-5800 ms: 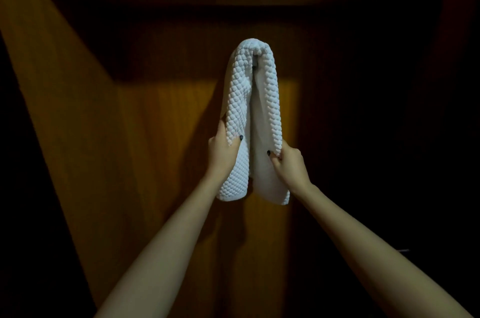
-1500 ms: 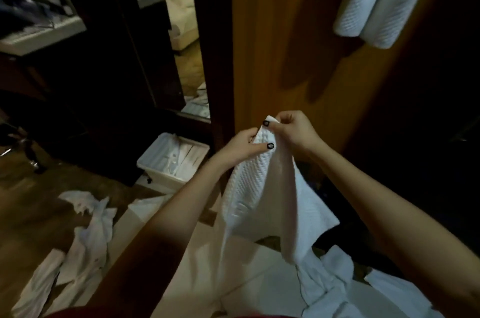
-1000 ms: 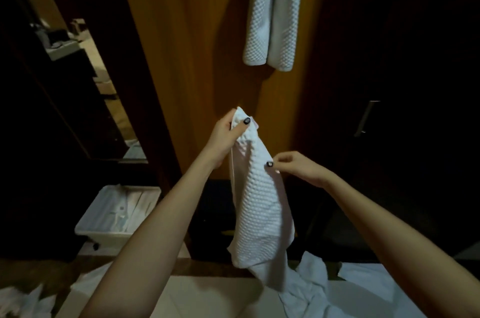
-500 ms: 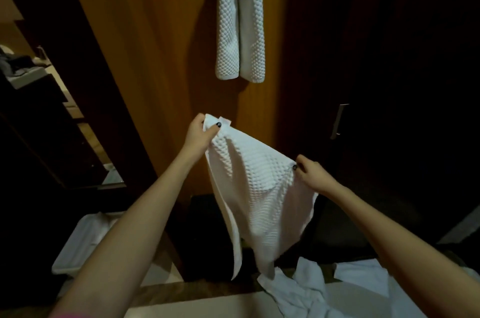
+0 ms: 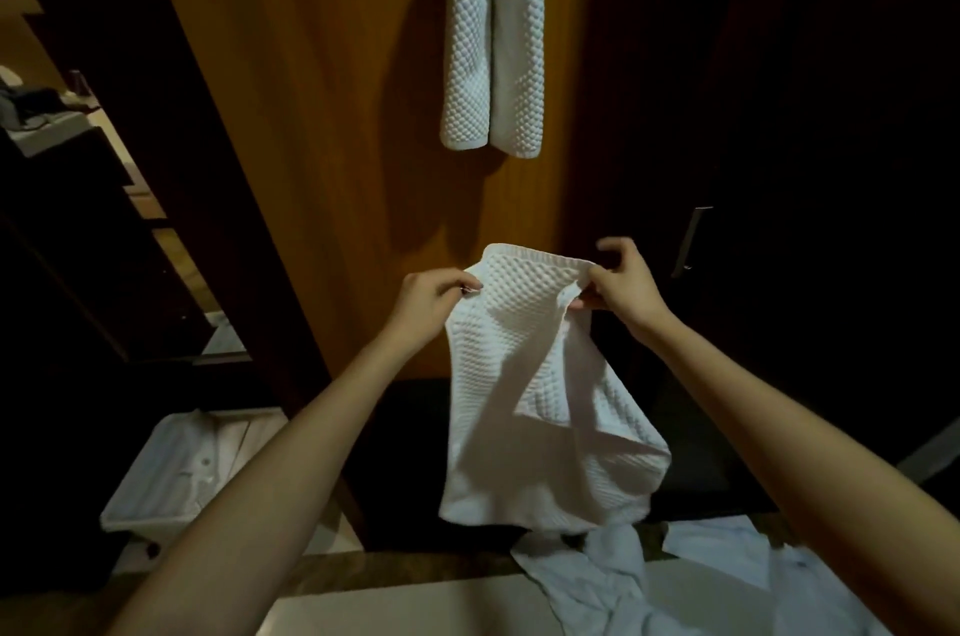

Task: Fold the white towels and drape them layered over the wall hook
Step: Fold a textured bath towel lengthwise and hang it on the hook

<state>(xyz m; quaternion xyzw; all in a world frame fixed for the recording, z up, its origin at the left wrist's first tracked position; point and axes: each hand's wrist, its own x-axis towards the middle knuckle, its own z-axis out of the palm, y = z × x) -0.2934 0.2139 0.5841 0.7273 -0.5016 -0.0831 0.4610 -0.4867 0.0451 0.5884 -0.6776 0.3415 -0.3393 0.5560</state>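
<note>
One white waffle towel (image 5: 492,37) hangs folded double on the wooden wall panel; its top and the hook are cut off by the frame's upper edge. Below it I hold up a second white waffle towel (image 5: 535,391), which hangs loosely with a diagonal fold across it. My left hand (image 5: 434,305) pinches its upper left corner. My right hand (image 5: 621,284) pinches its upper right corner, with the other fingers raised above the edge.
More white cloths (image 5: 675,583) lie crumpled on a pale surface at the bottom right. A white plastic bin (image 5: 176,474) stands on the floor at the lower left. A dark door with a metal handle (image 5: 688,240) is on the right.
I left the first towel hanging, picked up a second and spread it between both hands. In the last half second both hands levelled its top edge and the lower part swung right.
</note>
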